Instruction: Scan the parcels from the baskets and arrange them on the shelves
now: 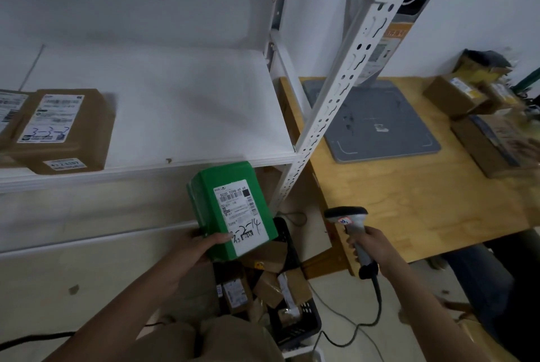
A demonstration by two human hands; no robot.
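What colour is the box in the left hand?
Green, with a white label: the box shows best in the head view.

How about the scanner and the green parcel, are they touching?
Apart. The head view shows a clear gap between the scanner, gripped in the right hand, and the green parcel, held by the left hand.

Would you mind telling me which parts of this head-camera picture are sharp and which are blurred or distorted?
Head view: the green parcel in the left hand is sharp, its label legible; the scanner in the right hand is fairly crisp; the boxes at the far right of the table are smeared; the wide lens slants the shelf upright.
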